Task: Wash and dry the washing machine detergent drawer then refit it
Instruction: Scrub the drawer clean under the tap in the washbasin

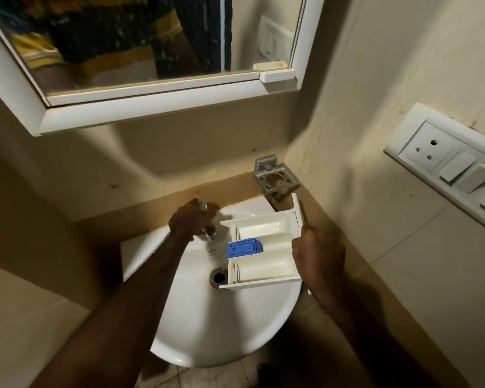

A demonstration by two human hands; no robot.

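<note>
**Desk:** What is the step in hand here?

**Photographer:** A person stands at a white basin with the detergent drawer held over its right side, open compartments up, blue insert toward the drain. The right hand is curled closed on the drawer's front end. The left hand is wrapped over the tap; whether it is turning the handle I cannot tell, and no water stream is clear. I judge the wash is only starting.

**Desk:** How should it be done well?

**Photographer:** My reading: open the tap gently, since the drawer's flat walls would throw spray toward the socket and switch plate on the right wall. Slide the drawer left so the compartments sit under the spout, tilt it toward the drain so water runs out, and keep the firm hold, as wet plastic will be slippery.

**Desk:** And the room?

**Photographer:** A tight corner with beige walls, stained near the basin's back edge. A white-framed mirror hangs above, reflecting a dark and yellow striped shirt. A grey metal holder is fixed in the corner just behind the drawer. The light is dim and warm, and tiled floor shows below the basin
</note>
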